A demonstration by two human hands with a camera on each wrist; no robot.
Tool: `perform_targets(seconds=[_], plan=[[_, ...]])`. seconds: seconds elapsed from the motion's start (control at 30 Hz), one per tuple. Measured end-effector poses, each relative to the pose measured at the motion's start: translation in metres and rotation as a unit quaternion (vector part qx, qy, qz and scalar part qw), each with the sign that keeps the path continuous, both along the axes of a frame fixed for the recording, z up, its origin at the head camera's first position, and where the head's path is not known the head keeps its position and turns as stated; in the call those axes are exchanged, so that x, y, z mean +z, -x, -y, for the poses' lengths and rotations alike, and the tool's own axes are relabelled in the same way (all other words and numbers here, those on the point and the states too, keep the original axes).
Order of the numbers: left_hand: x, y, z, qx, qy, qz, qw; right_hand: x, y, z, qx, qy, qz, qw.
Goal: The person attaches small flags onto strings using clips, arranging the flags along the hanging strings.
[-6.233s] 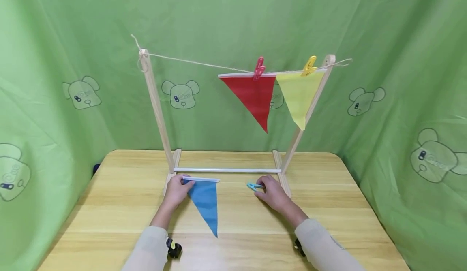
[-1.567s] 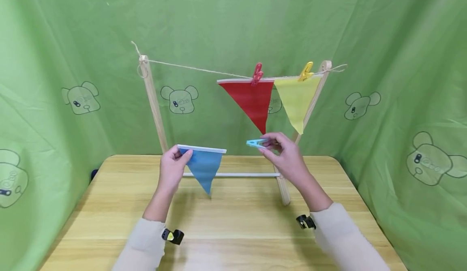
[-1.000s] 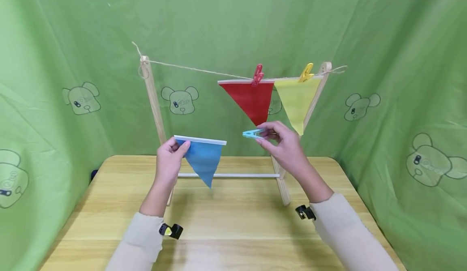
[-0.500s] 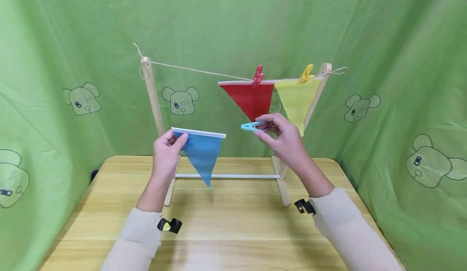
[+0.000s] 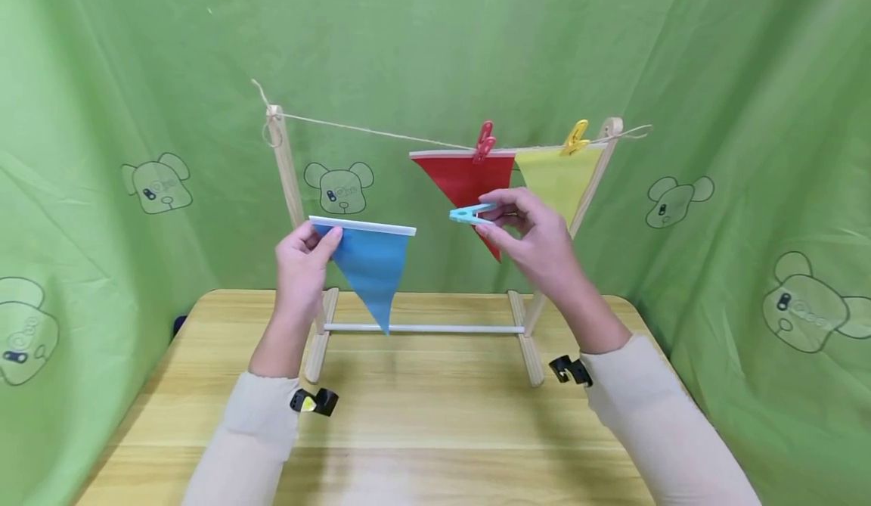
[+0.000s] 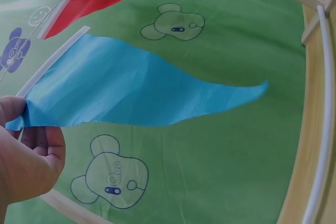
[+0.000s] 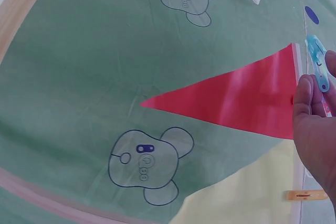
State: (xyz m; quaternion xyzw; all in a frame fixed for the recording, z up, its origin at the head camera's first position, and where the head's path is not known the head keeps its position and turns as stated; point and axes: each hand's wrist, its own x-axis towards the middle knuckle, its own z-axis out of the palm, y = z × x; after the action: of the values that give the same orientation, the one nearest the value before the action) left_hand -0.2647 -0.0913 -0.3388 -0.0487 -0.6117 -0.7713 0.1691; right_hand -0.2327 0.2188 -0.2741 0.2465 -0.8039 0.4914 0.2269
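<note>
A blue triangular pennant (image 5: 373, 264) with a white top band hangs point down from my left hand (image 5: 302, 268), whose thumb and fingers pinch its upper left corner. My right hand (image 5: 534, 237) pinches a light-blue clothespin (image 5: 471, 214) by its handles, its nose pointing left. Behind that hand hangs a red pennant (image 5: 463, 177), partly covered, held on the string (image 5: 367, 129) by a red clothespin (image 5: 484, 142). To its right a yellow pennant (image 5: 558, 181) hangs from a yellow clothespin (image 5: 574, 138). In the left wrist view the pennant's cloth (image 6: 136, 85) stretches out from the fingers.
Two wooden posts (image 5: 289, 173) carry the string, joined low by a white rod (image 5: 449, 329). The frame stands on a wooden table (image 5: 422, 430). A green curtain (image 5: 422, 52) with bear-head drawings surrounds it.
Both hands have risen from near the tabletop, carrying the blue pennant and the light-blue clothespin up towards the string. The left hand has also shifted left. The hanging pennants stay on the string.
</note>
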Motion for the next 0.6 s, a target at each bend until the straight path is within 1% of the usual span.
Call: perform_targets(seconds=[0.1,0.23,0.4,0.47,0.6], plan=[[0.004,0.002,0.003,0.007,0.007,-0.001,0.9999,0.006,0.000,0.000,0.003,0.010,0.002,0.9999],[0.008,0.004,0.007,0.013,0.006,-0.009,0.9999,0.013,0.000,0.002,0.008,0.019,0.000,0.9998],[0.014,0.007,0.009,0.019,-0.014,-0.036,0.9991,0.022,0.000,0.006,0.020,0.024,-0.023,0.9992],[0.016,0.008,0.010,0.022,-0.020,-0.040,0.9987,0.026,0.000,0.008,0.024,0.027,-0.031,0.9989],[0.021,0.010,0.011,0.025,-0.027,-0.037,0.9986,0.034,0.000,0.012,0.032,0.037,-0.037,0.9981]])
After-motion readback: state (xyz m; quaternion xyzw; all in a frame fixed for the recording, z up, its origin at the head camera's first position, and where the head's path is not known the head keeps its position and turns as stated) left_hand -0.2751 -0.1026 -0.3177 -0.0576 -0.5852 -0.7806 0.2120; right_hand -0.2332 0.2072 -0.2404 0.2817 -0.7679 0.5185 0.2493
